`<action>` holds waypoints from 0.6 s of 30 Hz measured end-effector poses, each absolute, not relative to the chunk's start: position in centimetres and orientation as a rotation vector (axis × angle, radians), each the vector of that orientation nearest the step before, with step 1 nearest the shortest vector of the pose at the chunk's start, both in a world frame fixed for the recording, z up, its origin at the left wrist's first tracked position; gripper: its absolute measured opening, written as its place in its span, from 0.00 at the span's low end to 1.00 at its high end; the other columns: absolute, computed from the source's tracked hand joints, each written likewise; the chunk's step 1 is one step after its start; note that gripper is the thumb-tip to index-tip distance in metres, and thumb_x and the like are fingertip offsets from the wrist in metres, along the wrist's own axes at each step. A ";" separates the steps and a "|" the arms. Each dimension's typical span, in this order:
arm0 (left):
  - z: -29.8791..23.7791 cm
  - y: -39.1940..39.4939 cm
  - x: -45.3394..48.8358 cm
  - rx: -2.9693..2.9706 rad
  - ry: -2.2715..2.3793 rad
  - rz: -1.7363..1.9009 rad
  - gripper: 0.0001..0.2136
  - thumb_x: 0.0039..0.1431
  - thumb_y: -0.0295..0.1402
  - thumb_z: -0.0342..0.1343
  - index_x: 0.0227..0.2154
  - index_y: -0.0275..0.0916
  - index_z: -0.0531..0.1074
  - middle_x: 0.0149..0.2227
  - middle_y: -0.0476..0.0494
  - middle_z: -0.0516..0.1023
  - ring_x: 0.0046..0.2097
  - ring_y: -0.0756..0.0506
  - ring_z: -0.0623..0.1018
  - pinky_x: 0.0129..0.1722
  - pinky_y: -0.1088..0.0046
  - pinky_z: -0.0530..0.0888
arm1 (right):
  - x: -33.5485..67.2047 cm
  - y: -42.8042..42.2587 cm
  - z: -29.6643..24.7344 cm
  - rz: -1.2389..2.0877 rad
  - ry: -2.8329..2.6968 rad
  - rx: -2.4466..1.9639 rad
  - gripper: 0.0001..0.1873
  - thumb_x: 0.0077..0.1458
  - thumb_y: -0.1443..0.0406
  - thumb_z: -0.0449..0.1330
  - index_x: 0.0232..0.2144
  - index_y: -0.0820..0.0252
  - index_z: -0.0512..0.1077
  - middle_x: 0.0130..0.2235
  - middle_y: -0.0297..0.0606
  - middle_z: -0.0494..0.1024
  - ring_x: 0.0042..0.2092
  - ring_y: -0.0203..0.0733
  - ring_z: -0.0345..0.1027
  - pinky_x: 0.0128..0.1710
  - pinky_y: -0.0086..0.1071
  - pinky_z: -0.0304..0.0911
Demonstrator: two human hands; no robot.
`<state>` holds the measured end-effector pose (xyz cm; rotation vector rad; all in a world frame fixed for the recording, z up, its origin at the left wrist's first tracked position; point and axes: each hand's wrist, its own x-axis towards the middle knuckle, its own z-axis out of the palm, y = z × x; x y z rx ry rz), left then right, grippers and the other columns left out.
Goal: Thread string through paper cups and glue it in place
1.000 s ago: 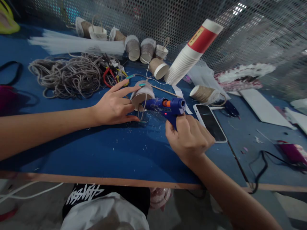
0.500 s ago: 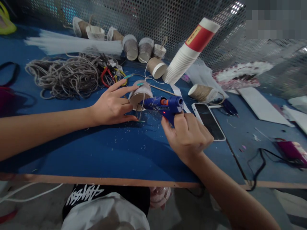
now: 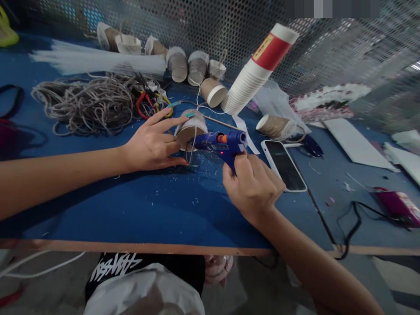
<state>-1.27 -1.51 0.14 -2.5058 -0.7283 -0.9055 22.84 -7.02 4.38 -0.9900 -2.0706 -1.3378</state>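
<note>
My left hand (image 3: pixel 157 142) holds a paper cup (image 3: pixel 187 131) on its side on the blue table, its fingers around the cup and the thumb below it. A grey cord (image 3: pixel 193 140) runs over the cup and loops down by the thumb. In my right hand (image 3: pixel 252 181) is a blue hot glue gun (image 3: pixel 221 142), gripped by its handle, with a small red light lit. Its nozzle points left at the cup's end, and the tip is hidden there, so whether it touches cannot be told.
A tangle of grey cord (image 3: pixel 85 105) lies at left, beside red-handled scissors (image 3: pixel 143 105). White sticks (image 3: pixel 98 59) and several wrapped cups (image 3: pixel 177 65) lie behind. A tall stack of paper cups (image 3: pixel 251 81) leans at the back. A phone (image 3: pixel 285 166) rests right of the glue gun.
My right hand's fingers have shifted slightly on the glue gun's handle. The left hand and the cup stay nearly in place; the whole view has moved a little.
</note>
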 end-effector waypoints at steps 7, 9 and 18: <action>0.2 -1.5 -1.4 -2.579 -0.760 -0.916 0.22 0.63 0.48 0.52 0.21 0.35 0.67 0.22 0.49 0.76 0.58 0.36 0.73 0.61 0.41 0.64 | 22.9 -7.1 4.2 -1.349 -2.065 -1.005 0.06 0.52 0.72 0.58 0.25 0.61 0.68 0.18 0.30 0.65 0.21 0.32 0.54 0.21 0.28 0.48; 0.2 -1.5 -1.4 -2.534 -0.738 -0.926 0.22 0.63 0.49 0.52 0.21 0.36 0.67 0.21 0.50 0.74 0.57 0.36 0.75 0.60 0.43 0.66 | 22.9 -7.1 4.2 -1.372 -2.063 -1.003 0.07 0.52 0.72 0.58 0.24 0.60 0.67 0.18 0.29 0.64 0.21 0.32 0.53 0.21 0.28 0.48; 0.1 -1.4 -1.4 -2.483 -0.686 -0.945 0.18 0.61 0.45 0.56 0.21 0.38 0.66 0.21 0.51 0.72 0.55 0.37 0.76 0.61 0.47 0.68 | 22.9 -7.6 4.7 -1.429 -1.987 -0.965 0.14 0.55 0.57 0.62 0.25 0.59 0.68 0.20 0.31 0.66 0.22 0.32 0.55 0.22 0.28 0.48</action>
